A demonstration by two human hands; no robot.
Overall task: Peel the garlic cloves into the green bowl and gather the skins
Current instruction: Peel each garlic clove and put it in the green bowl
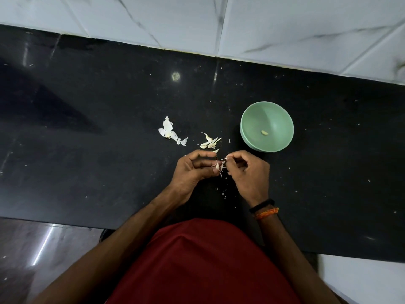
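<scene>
A black counter [87, 119] runs below a wall of pale marbled tiles [285, 25]. A person in a red shirt [203, 264] stands at its near edge. The green bowl [267, 126] sits right of center with 1 peeled clove [264, 132] inside. The left hand [190, 170] and right hand [248, 172] meet just in front of the bowl, fingers curled, both pinching 1 garlic clove [217, 165] whose skin is flaring off. Just beyond the hands lies a small heap of unpeeled cloves [210, 142]; left of that, a clump of papery skins [169, 132]. The right wrist wears a black band [262, 205] and an orange thread [267, 213].
</scene>
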